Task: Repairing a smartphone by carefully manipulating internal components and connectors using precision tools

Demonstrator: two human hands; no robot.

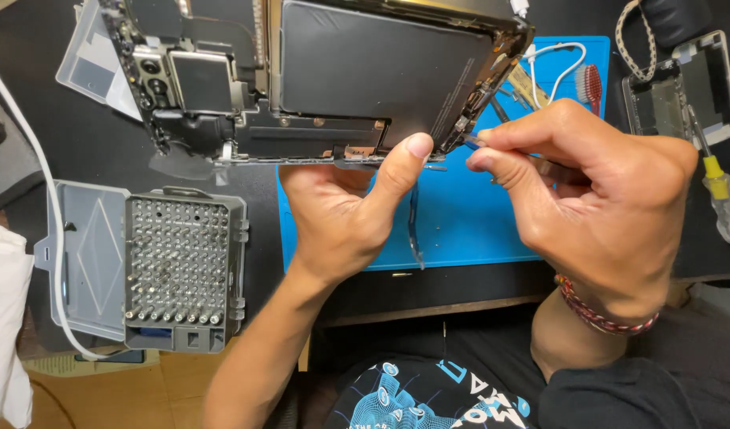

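An opened smartphone (pixel 325 79) with its back off is held up close to the camera, showing a large black battery, camera modules at the left and a metal frame. My left hand (pixel 345 206) holds it from below, thumb pressed on its lower edge. My right hand (pixel 595 199) pinches thin metal tweezers (pixel 480 143), whose tip touches the phone's lower right corner.
A blue work mat (pixel 460 222) lies under the hands, with a spare pair of tweezers (pixel 415 230) on it. A grey screwdriver bit case (pixel 178 270) stands open at the left. A yellow-handled screwdriver (pixel 718 187), a clear phone case (pixel 682 87), a white cable (pixel 551 59) and a small brush (pixel 591 83) lie at the right.
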